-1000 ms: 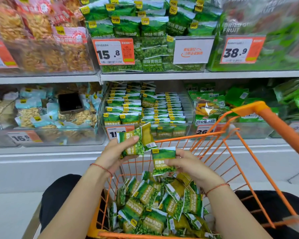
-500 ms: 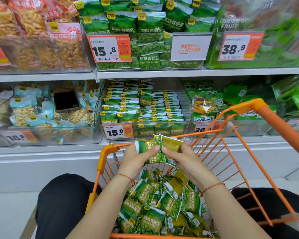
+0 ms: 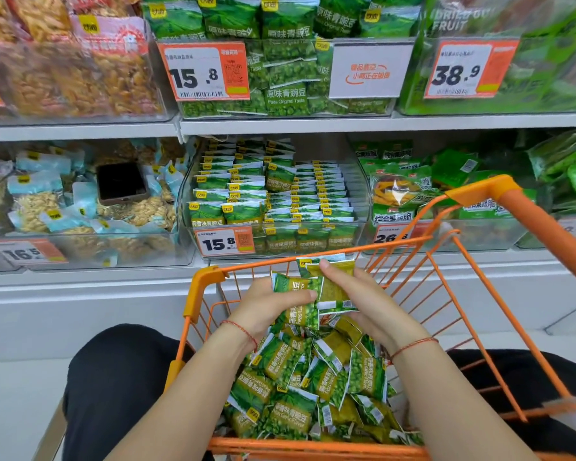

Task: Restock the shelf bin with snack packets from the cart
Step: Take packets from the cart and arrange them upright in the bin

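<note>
1. Head view looks down at my two hands above an orange wire cart [image 3: 473, 287], which stands between me and the shelves.
2. My left hand [image 3: 266, 306] grips a small stack of green snack packets [image 3: 296, 294], thumb laid across the front of them and fingers curled behind.
3. My right hand [image 3: 363, 304] holds the same stack from the other side, fingers pinching the yellowish back of a packet at its top edge.
4. Both hands hold the stack just above the loose heap of packets [image 3: 313, 387] that fills the cart's bottom.
5. Straight ahead, past the cart's far rim, sits the clear shelf bin [image 3: 280, 237] with neat rows of matching green packets standing on edge; a 15.8 price tag [image 3: 225, 242] is fixed to its front.
6. Left of that bin, another clear bin [image 3: 87, 254] holds pale blue nut packets, and a dark phone [image 3: 122, 183] lies on top of them.
7. Right of the target bin is a bin of green and yellow bags [image 3: 403, 191], partly hidden by the cart's orange corner and handle [image 3: 512, 201].
8. On the upper shelf, larger green pea bags [image 3: 286, 68] sit behind another 15.8 tag, with a white sign and a 38.9 tag [image 3: 463, 71] further right.
9. My black-clad knees [image 3: 113, 387] flank the cart on both sides.
</note>
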